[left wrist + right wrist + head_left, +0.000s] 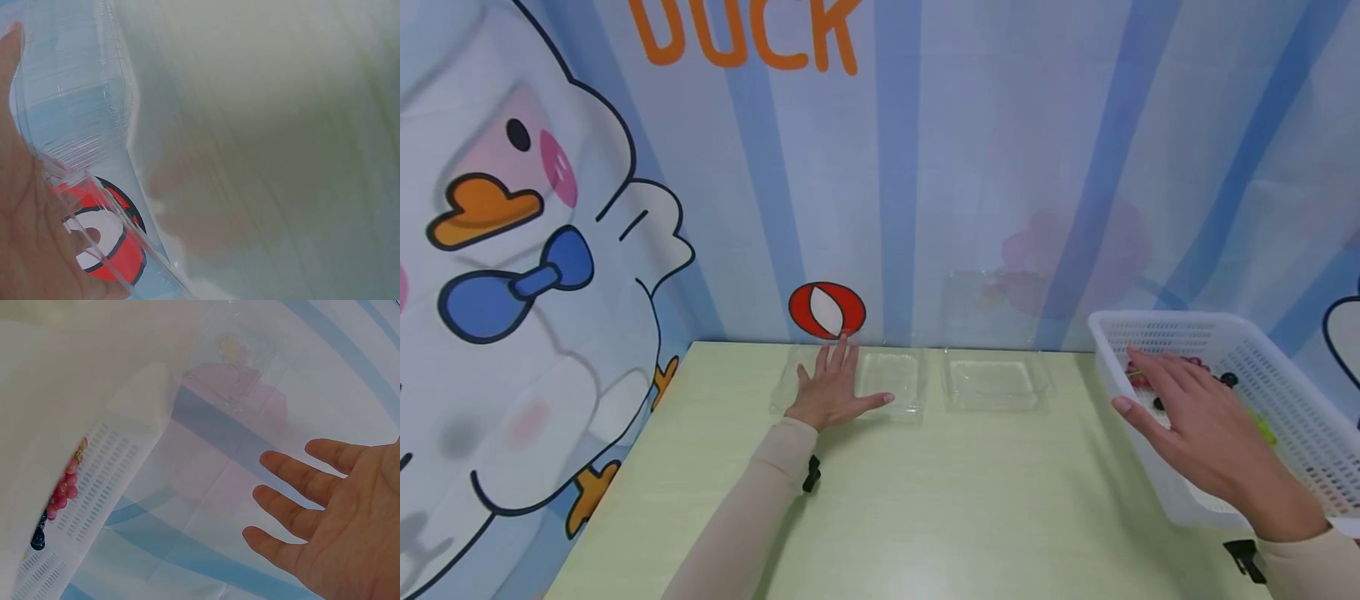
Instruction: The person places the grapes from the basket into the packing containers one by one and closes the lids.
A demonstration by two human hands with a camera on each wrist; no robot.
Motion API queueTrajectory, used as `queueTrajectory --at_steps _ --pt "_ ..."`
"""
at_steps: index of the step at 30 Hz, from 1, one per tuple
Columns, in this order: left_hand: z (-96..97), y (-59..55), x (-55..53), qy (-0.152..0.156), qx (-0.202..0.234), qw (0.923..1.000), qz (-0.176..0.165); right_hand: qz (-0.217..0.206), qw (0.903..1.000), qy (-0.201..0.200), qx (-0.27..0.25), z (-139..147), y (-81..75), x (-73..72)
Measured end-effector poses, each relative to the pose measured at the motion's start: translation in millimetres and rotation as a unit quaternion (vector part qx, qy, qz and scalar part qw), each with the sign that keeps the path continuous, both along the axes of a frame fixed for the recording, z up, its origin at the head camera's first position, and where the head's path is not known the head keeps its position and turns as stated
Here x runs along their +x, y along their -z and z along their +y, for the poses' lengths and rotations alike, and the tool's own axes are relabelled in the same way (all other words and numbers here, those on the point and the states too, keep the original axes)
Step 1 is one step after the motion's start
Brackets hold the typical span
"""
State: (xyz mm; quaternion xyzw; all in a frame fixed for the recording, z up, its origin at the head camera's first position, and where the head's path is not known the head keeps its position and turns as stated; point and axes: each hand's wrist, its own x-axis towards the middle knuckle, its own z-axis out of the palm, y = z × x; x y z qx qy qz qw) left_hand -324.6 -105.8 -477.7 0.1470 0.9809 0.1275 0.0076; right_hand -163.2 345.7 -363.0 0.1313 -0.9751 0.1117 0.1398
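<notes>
My left hand (833, 392) lies with spread, straight fingers over a clear plastic container (891, 379) at the table's back edge. In the left wrist view, the palm and fingers are against the clear plastic (75, 119); the exact contact is hard to tell. To its right stands a second clear container (996, 383), its lid (992, 304) upright against the backdrop. Over the white basket (1180, 319) hovers my right hand (1210, 437), fingers extended and holding nothing. Inside the basket are red grapes (62, 490), dark grapes (39, 537) and something green (1262, 427), partly hidden by the hand.
A pale wooden table (955, 500) carries everything. Behind it hangs a blue-striped cloth backdrop (970, 167) with a printed duck (550, 350) at left. The basket occupies the table's right side, and its tall walls rise around the fruit.
</notes>
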Motion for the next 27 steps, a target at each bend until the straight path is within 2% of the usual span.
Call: queueTrajectory --at_steps 11,18,27 --pt "-0.9 3.4 -1.3 0.003 0.005 1.0 -0.002 -0.006 1.0 0.006 0.005 0.4 1.6 0.1" --pt "0.1 -0.7 -2.5 0.0 0.01 0.9999 -0.012 -0.013 0.9999 0.007 0.005 2.5 0.3 -0.8" --pt "-0.2 4.2 -6.9 -0.004 -0.001 0.9997 -0.025 -0.034 0.9985 0.03 0.031 7.3 -3.4 -4.3"
